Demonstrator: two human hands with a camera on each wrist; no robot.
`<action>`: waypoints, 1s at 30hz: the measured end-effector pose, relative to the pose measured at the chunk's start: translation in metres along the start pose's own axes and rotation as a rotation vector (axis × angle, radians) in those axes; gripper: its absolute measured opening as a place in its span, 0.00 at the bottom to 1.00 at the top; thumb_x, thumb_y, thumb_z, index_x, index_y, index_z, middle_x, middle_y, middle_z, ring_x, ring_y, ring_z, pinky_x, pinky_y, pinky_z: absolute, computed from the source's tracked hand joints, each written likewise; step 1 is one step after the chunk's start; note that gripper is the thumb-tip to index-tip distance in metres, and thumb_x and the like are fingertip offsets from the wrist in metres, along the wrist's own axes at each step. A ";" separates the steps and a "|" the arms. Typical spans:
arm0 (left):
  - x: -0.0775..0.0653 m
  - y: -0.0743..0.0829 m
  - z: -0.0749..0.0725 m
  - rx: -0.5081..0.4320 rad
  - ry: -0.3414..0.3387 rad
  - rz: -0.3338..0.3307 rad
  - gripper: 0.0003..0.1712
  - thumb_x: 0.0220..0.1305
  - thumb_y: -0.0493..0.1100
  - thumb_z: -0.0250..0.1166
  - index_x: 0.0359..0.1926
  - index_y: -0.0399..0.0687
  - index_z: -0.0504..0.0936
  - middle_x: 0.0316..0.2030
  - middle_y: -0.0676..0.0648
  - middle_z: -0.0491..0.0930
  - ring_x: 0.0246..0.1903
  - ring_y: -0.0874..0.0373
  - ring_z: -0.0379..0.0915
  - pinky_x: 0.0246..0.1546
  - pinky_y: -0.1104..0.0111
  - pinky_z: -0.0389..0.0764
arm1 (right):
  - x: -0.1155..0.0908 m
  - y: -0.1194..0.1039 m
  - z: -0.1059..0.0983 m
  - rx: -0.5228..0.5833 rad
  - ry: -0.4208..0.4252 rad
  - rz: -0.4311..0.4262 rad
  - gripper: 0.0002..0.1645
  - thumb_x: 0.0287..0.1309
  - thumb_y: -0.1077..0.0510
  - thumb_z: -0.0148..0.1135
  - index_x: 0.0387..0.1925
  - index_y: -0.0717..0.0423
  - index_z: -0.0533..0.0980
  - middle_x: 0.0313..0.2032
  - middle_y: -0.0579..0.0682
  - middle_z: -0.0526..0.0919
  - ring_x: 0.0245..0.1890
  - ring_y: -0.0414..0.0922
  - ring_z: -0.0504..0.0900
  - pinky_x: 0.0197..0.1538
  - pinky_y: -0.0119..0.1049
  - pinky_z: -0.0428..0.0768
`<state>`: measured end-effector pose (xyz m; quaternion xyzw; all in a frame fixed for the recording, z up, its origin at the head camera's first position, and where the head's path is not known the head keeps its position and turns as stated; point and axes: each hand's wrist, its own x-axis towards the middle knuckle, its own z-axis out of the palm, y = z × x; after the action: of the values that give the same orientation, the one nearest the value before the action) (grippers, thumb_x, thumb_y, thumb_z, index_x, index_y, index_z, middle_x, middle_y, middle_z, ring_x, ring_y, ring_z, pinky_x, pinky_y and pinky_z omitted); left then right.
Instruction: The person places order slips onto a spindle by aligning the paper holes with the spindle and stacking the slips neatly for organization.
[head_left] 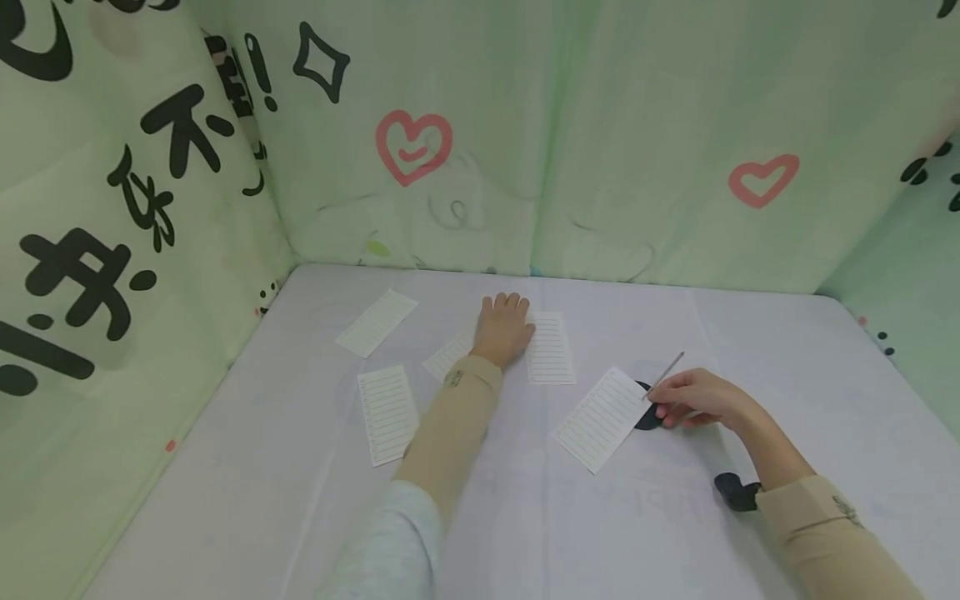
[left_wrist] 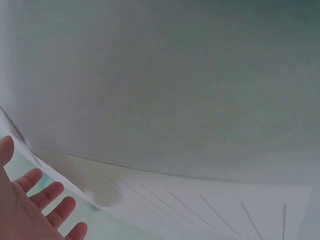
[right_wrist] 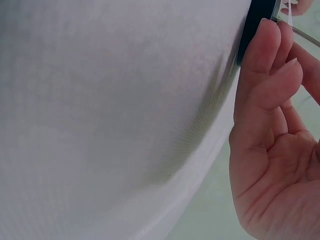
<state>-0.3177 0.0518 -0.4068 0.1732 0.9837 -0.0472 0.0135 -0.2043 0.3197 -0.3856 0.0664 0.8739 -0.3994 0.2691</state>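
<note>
In the head view my left hand (head_left: 502, 329) is spread with its palm down, at the edge of a lined white card (head_left: 551, 350). The left wrist view shows its fingers (left_wrist: 60, 212) apart, with nothing held. My right hand (head_left: 701, 396) pinches a thin grey stick (head_left: 671, 367) between thumb and fingers. Just under those fingertips lies a black, flat rounded object (head_left: 645, 422), partly hidden by the hand and by a tilted lined card (head_left: 602, 421). In the right wrist view the stick (right_wrist: 306, 36) shows beyond the fingers, next to the dark object's edge (right_wrist: 254, 30).
More lined cards lie at the left: one far back (head_left: 377, 323), one nearer (head_left: 387, 417) partly behind the left sleeve, one (head_left: 448, 356) partly behind the left hand. A white cloth (head_left: 637, 533) covers the table. Green printed curtains (head_left: 637, 125) enclose its back and sides.
</note>
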 end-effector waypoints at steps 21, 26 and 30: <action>-0.006 0.017 -0.006 0.217 -0.079 -0.017 0.32 0.71 0.60 0.34 0.68 0.49 0.53 0.63 0.47 0.58 0.63 0.53 0.52 0.64 0.56 0.53 | 0.000 0.000 0.000 -0.007 0.001 0.006 0.18 0.59 0.51 0.56 0.41 0.64 0.76 0.23 0.44 0.79 0.25 0.40 0.79 0.27 0.32 0.74; -0.006 0.018 -0.008 0.199 -0.079 -0.029 0.30 0.71 0.59 0.35 0.67 0.53 0.53 0.62 0.49 0.58 0.63 0.54 0.52 0.64 0.57 0.54 | 0.000 0.000 0.000 0.000 -0.006 -0.001 0.17 0.59 0.52 0.56 0.40 0.63 0.77 0.23 0.44 0.79 0.25 0.40 0.79 0.28 0.32 0.74; 0.000 0.018 -0.002 0.185 -0.100 -0.033 0.29 0.71 0.59 0.35 0.67 0.54 0.52 0.62 0.49 0.57 0.63 0.54 0.52 0.63 0.57 0.54 | 0.000 0.000 0.000 0.006 -0.012 -0.004 0.17 0.59 0.52 0.56 0.40 0.63 0.77 0.23 0.44 0.79 0.25 0.40 0.79 0.27 0.32 0.74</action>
<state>-0.3118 0.0691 -0.4065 0.1546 0.9760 -0.1466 0.0457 -0.2043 0.3197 -0.3854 0.0632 0.8711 -0.4030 0.2734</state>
